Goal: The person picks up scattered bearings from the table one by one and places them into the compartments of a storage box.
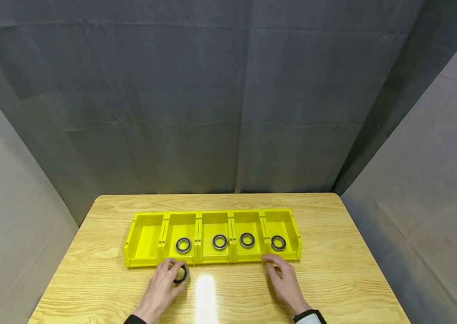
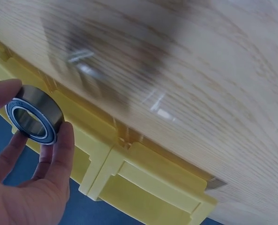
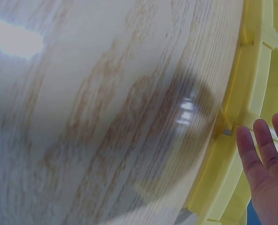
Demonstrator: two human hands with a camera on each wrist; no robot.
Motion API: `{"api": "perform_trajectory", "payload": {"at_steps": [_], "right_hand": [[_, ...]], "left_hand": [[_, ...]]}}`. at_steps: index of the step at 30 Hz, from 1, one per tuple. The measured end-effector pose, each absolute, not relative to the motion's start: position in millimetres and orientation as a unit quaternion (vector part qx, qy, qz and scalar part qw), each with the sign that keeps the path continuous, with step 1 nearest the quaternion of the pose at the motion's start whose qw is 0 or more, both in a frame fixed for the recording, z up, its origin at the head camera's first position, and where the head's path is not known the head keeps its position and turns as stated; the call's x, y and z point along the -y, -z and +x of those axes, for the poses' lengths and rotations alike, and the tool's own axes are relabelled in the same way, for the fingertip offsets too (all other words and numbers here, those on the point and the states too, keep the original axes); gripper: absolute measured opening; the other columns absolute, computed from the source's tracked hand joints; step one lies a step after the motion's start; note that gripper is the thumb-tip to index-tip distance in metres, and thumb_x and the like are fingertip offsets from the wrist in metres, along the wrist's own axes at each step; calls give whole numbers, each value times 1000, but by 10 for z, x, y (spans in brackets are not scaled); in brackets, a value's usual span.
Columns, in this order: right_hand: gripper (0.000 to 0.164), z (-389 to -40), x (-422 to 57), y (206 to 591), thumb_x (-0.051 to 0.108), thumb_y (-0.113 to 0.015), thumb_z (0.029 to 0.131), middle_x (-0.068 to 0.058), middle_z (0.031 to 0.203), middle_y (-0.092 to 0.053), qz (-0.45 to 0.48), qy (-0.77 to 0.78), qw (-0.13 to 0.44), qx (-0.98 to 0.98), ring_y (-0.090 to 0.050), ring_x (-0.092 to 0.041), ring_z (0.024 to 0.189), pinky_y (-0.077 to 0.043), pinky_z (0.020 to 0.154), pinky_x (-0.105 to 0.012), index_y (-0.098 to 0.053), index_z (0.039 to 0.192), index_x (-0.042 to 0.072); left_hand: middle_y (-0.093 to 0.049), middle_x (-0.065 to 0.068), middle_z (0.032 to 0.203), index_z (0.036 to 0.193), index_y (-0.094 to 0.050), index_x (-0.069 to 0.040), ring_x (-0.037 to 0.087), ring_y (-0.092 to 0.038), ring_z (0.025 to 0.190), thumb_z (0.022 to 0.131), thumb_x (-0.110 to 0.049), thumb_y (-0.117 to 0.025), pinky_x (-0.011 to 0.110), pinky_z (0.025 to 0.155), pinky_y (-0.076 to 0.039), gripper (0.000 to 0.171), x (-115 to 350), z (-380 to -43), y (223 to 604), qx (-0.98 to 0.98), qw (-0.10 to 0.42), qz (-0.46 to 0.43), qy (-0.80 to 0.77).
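My left hand (image 1: pixel 159 286) pinches a ball bearing (image 2: pixel 34 115) with a steel outer ring and dark seal between thumb and fingers, held just in front of the yellow bins. In the head view that bearing (image 1: pixel 185 274) is tilted, close to the front edge of the second bin from the left. My right hand (image 1: pixel 284 280) holds nothing; its fingers extend toward the front lip of the bins at the right. Single bearings lie flat in the second bin (image 1: pixel 183 245), the middle bin (image 1: pixel 220 242), the fourth bin (image 1: pixel 247 240) and the rightmost bin (image 1: pixel 279 243).
The yellow bins (image 1: pixel 214 260) stand joined in one row across a wood-grain table (image 1: pixel 103 274). No bearing shows in the leftmost bin (image 1: pixel 147 234). Grey curtains (image 1: pixel 172 112) enclose the table at the back and sides.
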State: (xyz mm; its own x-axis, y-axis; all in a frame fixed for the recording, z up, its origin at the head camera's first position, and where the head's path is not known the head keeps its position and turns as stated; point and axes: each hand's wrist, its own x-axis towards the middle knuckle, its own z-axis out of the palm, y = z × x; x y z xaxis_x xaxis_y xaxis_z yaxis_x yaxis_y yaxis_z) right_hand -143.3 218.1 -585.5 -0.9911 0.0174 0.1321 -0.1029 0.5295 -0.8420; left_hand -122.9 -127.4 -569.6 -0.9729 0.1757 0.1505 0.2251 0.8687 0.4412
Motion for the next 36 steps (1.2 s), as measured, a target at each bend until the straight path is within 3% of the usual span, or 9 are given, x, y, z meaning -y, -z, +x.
{"api": "perform_trajectory", "payload": {"at_steps": [12,19,36], "right_hand": [[24,-1443,-2194,5858,-4,-59,95,-4,114,-74,28,-485,65,872,-68,-20,109,-58,85,-25,-74,109,7],[24,-1440,-2194,5852,-5,-59,95,-5,114,-74,23,-481,65,874,-68,-20,109,-58,85,-25,-74,110,6],[23,-1436,-2199,5856,-2,-59,96,-4,114,-74,25,-482,62,874,-68,-22,110,-57,84,-26,-74,111,7]], "left_hand": [[-62,11,112,123,-68,-9,28,-60,102,76,-13,-86,41,78,-56,50,1330,-1294,5664,962,60,-75,256],[-63,18,115,125,-68,-8,35,-62,105,76,-13,-86,52,84,-57,53,1406,-1351,5619,954,89,-68,277],[-63,24,117,128,-66,-2,43,-62,108,78,-11,-83,59,90,-53,54,1611,-1468,5540,948,90,-35,305]]}}
